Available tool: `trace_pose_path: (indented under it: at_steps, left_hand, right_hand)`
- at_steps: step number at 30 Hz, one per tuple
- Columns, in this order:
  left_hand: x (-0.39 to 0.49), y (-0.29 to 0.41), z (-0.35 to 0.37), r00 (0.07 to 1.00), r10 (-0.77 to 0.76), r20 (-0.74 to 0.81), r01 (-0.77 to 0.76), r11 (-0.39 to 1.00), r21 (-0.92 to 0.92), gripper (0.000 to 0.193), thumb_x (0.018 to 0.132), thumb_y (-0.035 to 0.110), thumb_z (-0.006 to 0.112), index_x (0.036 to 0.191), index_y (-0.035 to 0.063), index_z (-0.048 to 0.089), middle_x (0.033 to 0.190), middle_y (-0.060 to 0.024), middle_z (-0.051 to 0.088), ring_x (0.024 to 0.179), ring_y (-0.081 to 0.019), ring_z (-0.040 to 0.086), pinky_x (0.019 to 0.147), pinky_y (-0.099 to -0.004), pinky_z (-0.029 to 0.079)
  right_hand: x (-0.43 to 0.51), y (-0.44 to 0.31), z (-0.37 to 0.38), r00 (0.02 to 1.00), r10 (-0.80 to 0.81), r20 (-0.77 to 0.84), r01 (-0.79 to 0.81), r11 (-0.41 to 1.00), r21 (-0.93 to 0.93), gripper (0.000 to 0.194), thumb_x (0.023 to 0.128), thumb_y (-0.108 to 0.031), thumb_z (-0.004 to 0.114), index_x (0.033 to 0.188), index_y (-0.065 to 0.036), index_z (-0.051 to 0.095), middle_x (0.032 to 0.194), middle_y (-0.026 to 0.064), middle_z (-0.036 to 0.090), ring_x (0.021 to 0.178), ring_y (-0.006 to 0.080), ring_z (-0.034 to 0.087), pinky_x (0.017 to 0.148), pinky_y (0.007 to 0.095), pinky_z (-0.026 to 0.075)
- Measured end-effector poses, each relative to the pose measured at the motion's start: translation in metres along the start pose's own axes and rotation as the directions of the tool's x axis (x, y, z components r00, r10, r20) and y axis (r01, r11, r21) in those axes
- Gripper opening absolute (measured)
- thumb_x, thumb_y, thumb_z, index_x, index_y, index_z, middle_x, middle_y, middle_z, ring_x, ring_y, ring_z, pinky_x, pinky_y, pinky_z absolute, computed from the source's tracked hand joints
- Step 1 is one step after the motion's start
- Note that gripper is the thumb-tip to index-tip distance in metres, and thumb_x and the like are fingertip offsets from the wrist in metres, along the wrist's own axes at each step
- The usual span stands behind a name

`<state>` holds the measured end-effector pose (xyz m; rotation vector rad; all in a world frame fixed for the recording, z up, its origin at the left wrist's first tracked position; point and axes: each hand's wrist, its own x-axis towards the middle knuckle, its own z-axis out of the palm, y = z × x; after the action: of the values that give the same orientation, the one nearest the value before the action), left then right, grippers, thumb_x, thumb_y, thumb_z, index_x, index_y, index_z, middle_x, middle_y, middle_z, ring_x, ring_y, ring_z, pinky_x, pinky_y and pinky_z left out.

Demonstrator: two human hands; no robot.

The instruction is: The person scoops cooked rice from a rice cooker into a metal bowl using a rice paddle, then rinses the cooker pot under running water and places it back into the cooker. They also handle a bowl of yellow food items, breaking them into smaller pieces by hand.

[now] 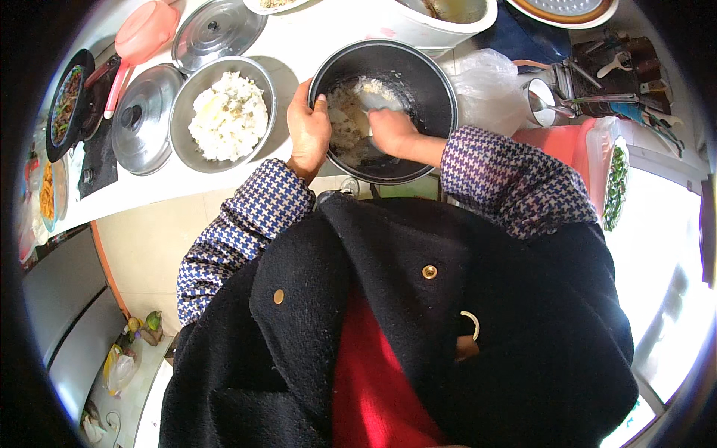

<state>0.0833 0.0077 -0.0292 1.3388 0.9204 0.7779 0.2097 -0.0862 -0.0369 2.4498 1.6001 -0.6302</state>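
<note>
A dark cooking pot [431, 84] tilts in front of me, with whitish wet residue [347, 117] and pale grains on its inside. My left hand [311, 129] grips the pot's left rim, thumb over the edge. Inside the pot, my right hand [392, 131] is closed around a pale, spatula-like utensil [381, 102]. The utensil is blurred, and the fingers hide part of it. Left of the pot stands a steel bowl [178, 112] heaped with white cooked rice [229, 117].
Two metal lids [148, 117] and a pink ladle [147, 33] lie at left beside a dark dish of food [67, 106]. Behind the pot is a white basin [448, 33] holding liquid. A plastic bag [487, 84], a white mug [540, 103] and chopped greens [615, 179] are at right.
</note>
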Motion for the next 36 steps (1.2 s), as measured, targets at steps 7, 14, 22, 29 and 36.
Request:
trace_pose_path:
  at_steps: [7,14,22,29,36]
  left_hand:
    - [0.002,0.002,-0.005,0.996,0.09,-0.014,-0.087,0.989,0.118,0.028,0.085,-0.001,0.048,0.113,-0.0028,0.05,0.097,-0.0143,0.061,0.09,-0.0199,0.057,0.079,-0.0289,0.044]
    - [0.001,0.006,-0.003,0.999,0.028,-0.024,-0.027,0.999,0.017,0.028,0.083,-0.002,0.048,0.111,-0.0026,0.052,0.097,-0.017,0.061,0.09,-0.0244,0.059,0.081,-0.0319,0.043]
    - [0.003,0.008,-0.005,0.999,0.038,-0.013,-0.037,0.999,0.032,0.027,0.084,-0.001,0.048,0.111,-0.0038,0.052,0.097,-0.0168,0.062,0.089,-0.0226,0.059,0.08,-0.0302,0.044]
    - [0.004,0.004,-0.007,0.997,0.071,-0.006,-0.07,0.993,0.093,0.029,0.082,-0.004,0.047,0.111,-0.0036,0.051,0.097,-0.0173,0.061,0.09,-0.0221,0.059,0.081,-0.0305,0.044]
    - [0.009,0.006,-0.007,0.999,0.037,0.023,-0.04,0.987,0.156,0.028,0.084,-0.003,0.048,0.112,-0.0047,0.05,0.098,-0.0136,0.061,0.09,-0.0179,0.058,0.081,-0.028,0.045]
  right_hand:
    - [-0.008,-0.029,-0.019,0.943,-0.285,0.173,0.298,0.953,-0.052,0.021,0.076,-0.009,0.046,0.079,0.003,0.063,0.084,0.0203,0.064,0.078,0.0329,0.064,0.068,0.0424,0.052]
    - [0.028,0.016,-0.019,0.954,-0.148,0.261,0.137,0.989,0.06,0.022,0.078,-0.013,0.054,0.089,0.004,0.062,0.09,0.0237,0.062,0.088,0.0352,0.061,0.077,0.0437,0.048]
    - [0.024,0.02,-0.016,0.943,-0.242,0.227,0.23,0.97,0.079,0.022,0.078,-0.013,0.054,0.091,0.004,0.061,0.09,0.0249,0.061,0.087,0.038,0.06,0.076,0.0443,0.048]
    - [0.043,-0.008,-0.062,0.974,-0.173,-0.148,0.143,0.971,-0.191,0.022,0.075,-0.012,0.055,0.094,0.0,0.059,0.084,0.0167,0.064,0.083,0.0276,0.064,0.069,0.0381,0.052]
    - [0.036,-0.041,-0.011,0.884,-0.455,0.103,0.459,0.809,-0.367,0.02,0.078,-0.014,0.048,0.081,-0.006,0.065,0.084,0.0115,0.065,0.077,0.0238,0.064,0.065,0.0335,0.051]
